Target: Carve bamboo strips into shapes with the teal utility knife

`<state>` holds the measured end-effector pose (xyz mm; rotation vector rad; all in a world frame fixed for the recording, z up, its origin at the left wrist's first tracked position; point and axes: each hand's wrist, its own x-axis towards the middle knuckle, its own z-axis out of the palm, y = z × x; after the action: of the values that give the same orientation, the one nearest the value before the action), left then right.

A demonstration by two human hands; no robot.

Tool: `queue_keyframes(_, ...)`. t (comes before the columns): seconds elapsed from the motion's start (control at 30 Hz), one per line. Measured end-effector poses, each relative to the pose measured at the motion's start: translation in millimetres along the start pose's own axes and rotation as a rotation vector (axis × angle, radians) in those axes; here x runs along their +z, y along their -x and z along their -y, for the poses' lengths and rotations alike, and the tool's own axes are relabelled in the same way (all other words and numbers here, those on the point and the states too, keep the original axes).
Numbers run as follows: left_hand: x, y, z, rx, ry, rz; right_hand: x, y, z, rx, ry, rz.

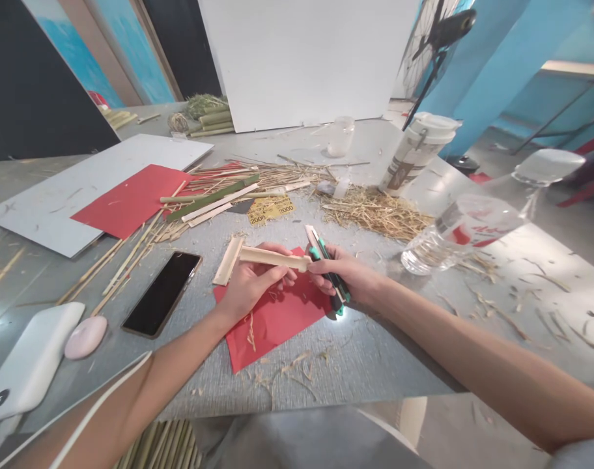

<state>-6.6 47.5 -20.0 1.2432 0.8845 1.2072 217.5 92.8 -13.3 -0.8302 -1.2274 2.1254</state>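
Note:
My left hand (251, 281) holds a pale split bamboo strip (272, 258) that runs sideways to my right hand. My right hand (343, 272) grips a green and black utility knife (326, 264), blade end up, and its thumb rests on the strip's right end. Both hands hover over a small red paper sheet (277, 319) on the grey table (365, 352). A second short bamboo piece (227, 260) lies just left of my left hand.
A black phone (163, 293), a white power bank (30, 361) and a pink round object (85, 336) lie at left. Bamboo strips (204, 198), another red sheet (131, 198) and a straw pile (375, 212) lie behind. A tipped plastic bottle (467, 225) and a lidded cup (417, 153) are at right.

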Motion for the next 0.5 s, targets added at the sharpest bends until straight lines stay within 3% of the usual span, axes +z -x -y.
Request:
queue_keyframes(0.33,2.0,-1.3,0.1,-0.006,0.044,-0.035,-1.5,-4.3,-5.5,-0.029,0.027,-0.086)
queue_keyframes(0.5,0.5,-5.2,4.2,-0.045,0.200,-0.122,-7.4,-1.7,-3.1,-0.033,0.075,0.026)
